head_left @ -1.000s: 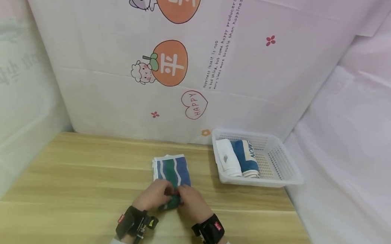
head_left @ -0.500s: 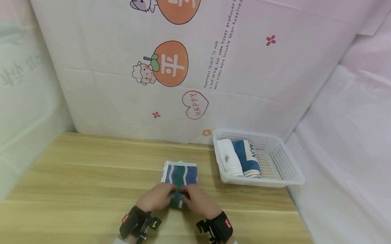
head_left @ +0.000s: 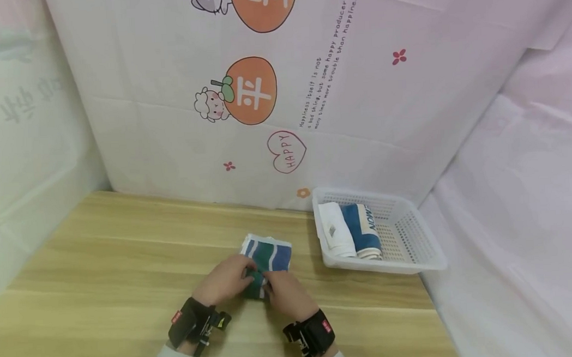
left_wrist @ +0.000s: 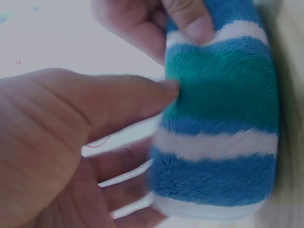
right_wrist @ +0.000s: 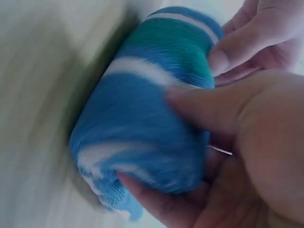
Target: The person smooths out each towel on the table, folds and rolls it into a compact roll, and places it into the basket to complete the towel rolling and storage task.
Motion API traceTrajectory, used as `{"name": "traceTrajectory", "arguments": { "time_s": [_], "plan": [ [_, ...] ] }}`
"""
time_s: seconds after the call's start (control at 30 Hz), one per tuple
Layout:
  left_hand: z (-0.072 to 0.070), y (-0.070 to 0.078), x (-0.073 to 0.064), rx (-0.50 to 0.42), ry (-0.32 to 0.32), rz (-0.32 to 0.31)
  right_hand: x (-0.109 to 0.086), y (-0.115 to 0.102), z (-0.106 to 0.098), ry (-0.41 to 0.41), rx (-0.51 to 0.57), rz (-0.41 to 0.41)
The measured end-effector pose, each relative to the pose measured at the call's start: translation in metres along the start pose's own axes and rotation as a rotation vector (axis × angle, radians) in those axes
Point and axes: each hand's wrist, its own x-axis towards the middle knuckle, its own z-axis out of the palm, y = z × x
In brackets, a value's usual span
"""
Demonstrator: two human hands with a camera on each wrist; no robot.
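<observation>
A striped towel [head_left: 277,255] in blue, green and white lies on the wooden table, its far part flat and its near end rolled up. My left hand [head_left: 225,280] grips the left side of the roll; in the left wrist view the thumb presses the green band [left_wrist: 223,90] and the fingers pass behind. On the right side my right hand [head_left: 289,294] holds the roll, thumb on top and a finger at the coiled end [right_wrist: 118,161] in the right wrist view. Part of the roll is hidden by both hands in the head view.
A white plastic basket [head_left: 430,246] stands at the table's back right. It holds a rolled white towel [head_left: 337,231] and a rolled blue and cream towel [head_left: 358,228]. Printed white cloth [head_left: 176,152] hangs behind the table and along both sides.
The towel has shifted right and turned slightly, and less of it lies flat. Both hands have stayed at the roll, moving a little with it.
</observation>
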Motion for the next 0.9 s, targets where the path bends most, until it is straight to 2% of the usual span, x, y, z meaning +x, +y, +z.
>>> {"name": "traceTrajectory", "arguments": {
  "time_s": [0.07,0.13,0.27,0.43,0.53,0.63,0.73,0.83,0.9],
  "plan": [
    [-0.001,0.001,0.000,0.017,0.008,0.039,0.000,0.002,0.000,-0.018,0.051,0.004],
    [-0.002,0.002,-0.002,0.023,-0.015,0.064,0.000,0.004,0.000,-0.043,0.089,0.001],
    [0.000,0.000,-0.003,0.012,-0.051,0.052,-0.001,0.007,-0.002,-0.061,0.114,-0.024],
    [0.006,-0.001,0.001,0.006,-0.068,0.010,-0.006,0.000,-0.016,0.034,-0.003,-0.028],
    [0.010,0.000,0.003,0.016,-0.089,0.006,-0.010,-0.008,-0.024,0.034,-0.071,0.013],
    [0.012,0.000,0.003,0.032,-0.072,0.021,-0.011,-0.014,-0.023,0.001,-0.119,0.005],
    [0.012,0.001,0.004,0.041,-0.030,0.054,-0.010,-0.013,-0.017,0.031,-0.133,-0.038],
    [0.010,0.004,0.004,0.031,0.000,0.081,-0.007,-0.004,-0.012,0.069,-0.093,-0.072],
    [0.008,0.007,0.004,0.018,0.006,0.077,-0.006,0.003,-0.011,0.053,-0.045,-0.073]
  ]
}}
